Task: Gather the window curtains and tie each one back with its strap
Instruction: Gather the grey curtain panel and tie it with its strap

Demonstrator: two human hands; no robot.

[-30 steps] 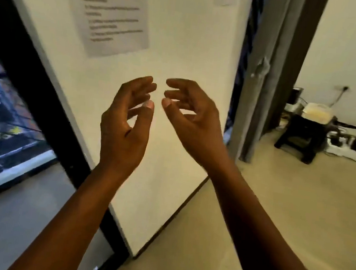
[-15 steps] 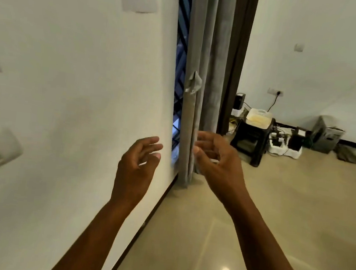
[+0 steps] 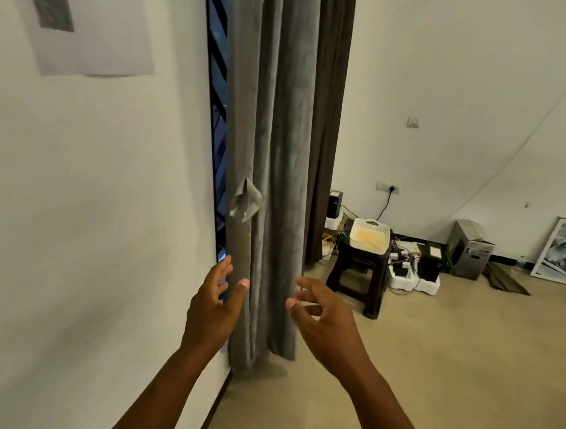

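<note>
No grip: both hands [image 3: 214, 309] [image 3: 324, 319] open beside grey curtain [image 3: 275, 178].

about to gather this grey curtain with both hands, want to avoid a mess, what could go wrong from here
1. The left hand and right hand are open on either side of the grey curtain near its bottom; closing there may miss folds higher up.
2. The strap hangs well above both hands and needs a separate reach.
3. The dark curtain just behind could get bundled in.
</note>
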